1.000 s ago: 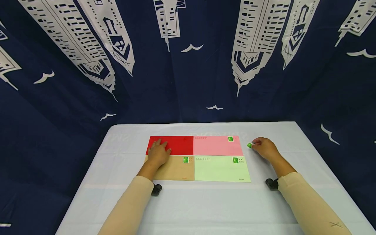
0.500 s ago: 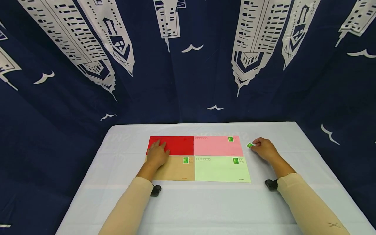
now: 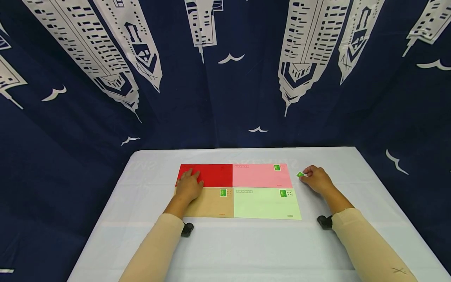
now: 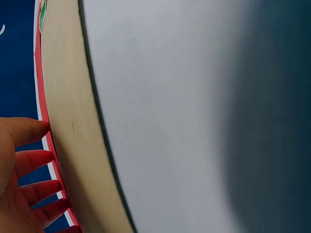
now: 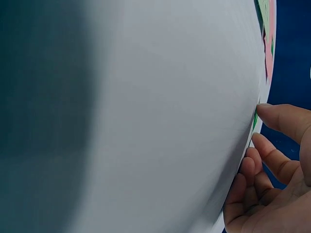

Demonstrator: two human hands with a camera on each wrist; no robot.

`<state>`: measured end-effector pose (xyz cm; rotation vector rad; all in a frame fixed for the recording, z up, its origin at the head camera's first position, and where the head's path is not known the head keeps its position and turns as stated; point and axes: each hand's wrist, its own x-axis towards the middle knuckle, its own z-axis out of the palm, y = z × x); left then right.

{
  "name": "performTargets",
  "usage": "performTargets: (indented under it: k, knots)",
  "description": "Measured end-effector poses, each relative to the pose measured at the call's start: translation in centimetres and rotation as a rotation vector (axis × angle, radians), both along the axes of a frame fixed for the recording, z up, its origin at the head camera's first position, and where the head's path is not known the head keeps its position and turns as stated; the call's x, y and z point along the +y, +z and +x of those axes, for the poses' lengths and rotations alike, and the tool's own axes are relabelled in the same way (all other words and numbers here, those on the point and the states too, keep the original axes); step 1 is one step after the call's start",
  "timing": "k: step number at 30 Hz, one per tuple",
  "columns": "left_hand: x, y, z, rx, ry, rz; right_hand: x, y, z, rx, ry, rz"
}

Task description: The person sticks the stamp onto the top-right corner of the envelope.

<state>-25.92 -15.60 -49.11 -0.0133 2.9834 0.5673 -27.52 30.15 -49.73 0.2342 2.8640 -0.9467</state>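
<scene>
My left hand point(image 3: 189, 185) rests with spread fingers on the red envelope point(image 3: 217, 175), its palm side over the top left of the brown envelope point(image 3: 211, 205). In the left wrist view, the fingertips point(image 4: 40, 127) meet the thin red strip of that envelope. To the right of the pink envelope point(image 3: 260, 178), my right hand point(image 3: 317, 179) pinches a small green stamp point(image 3: 300, 174) between thumb and forefinger, low over the table. The right wrist view shows the stamp point(image 5: 255, 120) edge-on between these two digits, with the other fingers curled in.
A light green envelope point(image 3: 266, 205) completes a two-by-two block of envelopes. The pink, brown and light green ones each bear a green stamp at upper right. A white cloth covers the table point(image 3: 260, 250), and a dark blue printed curtain point(image 3: 229, 98) hangs behind it.
The left thumb has drawn in very slightly on the red envelope. My right hand and the stamp have stayed nearly still.
</scene>
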Motion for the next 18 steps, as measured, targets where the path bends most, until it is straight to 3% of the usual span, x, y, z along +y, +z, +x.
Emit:
performTargets:
  k: [18]
  knots:
    - [0.06,0.1,0.13,0.002,-0.002,-0.006,-0.14,0.12,-0.08,-0.017,-0.022,-0.018]
